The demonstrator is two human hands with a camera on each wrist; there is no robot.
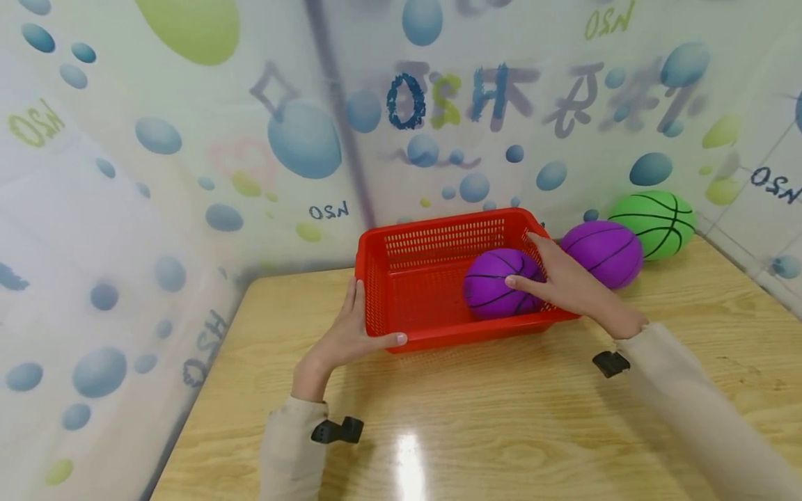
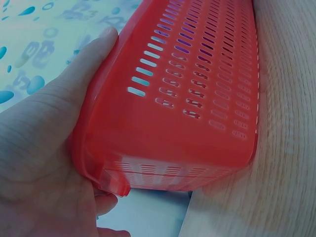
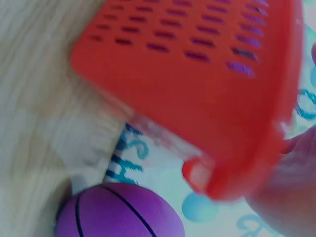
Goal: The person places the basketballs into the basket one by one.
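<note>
A rectangular red plastic basket with slotted walls [image 1: 426,296] stood open side up over a pale wood-grained table [image 1: 464,431], and a purple rubber ball with black seam lines [image 1: 495,282] lay inside it, toward the basket's right end. The person's left hand [image 1: 347,334] gripped the basket's left end: the thumb lay along the front rim, and in the left wrist view fingers showed under the rim at the corner. The person's right hand [image 1: 567,278] lay over the basket's right rim, its thumb and forefinger spread apart, the thumb tip in front of the purple ball in the head view. Whether that hand was grasping the rim or the ball, or was only resting there, could not be told; the right wrist view was blurred around the basket.

Just to the right of the basket was a second purple ball with dark lines [image 1: 604,254], and farther right of the basket, beyond that ball, a bright green ball with black lines [image 1: 654,223]. Behind the basket rose a white sheet printed with blue and green spots [image 1: 388,195]. Nearer the person than the basket, beige sleeves [image 1: 291,452] covered both forearms, each with a black wrist device [image 1: 338,430].
</note>
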